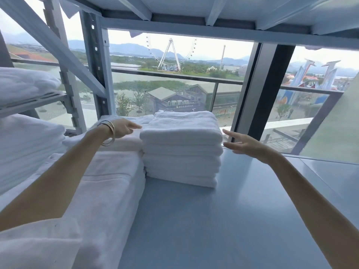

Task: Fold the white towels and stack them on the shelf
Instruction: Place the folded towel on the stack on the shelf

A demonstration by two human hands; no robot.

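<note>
A stack of several folded white towels [181,150] stands on the grey-blue shelf [223,210], towards its back. My left hand [124,128], with bangles on the wrist, lies at the stack's upper left edge, fingers touching the top towel. My right hand [243,143] hovers open just to the right of the stack, fingers spread, apart from the towels. Neither hand holds anything.
More folded white towels [108,187] fill the shelf's left side beside the stack. Further piles [27,144] sit on a neighbouring rack at far left. A metal shelf board [184,10] is close overhead, upright posts [95,61] behind, then a window.
</note>
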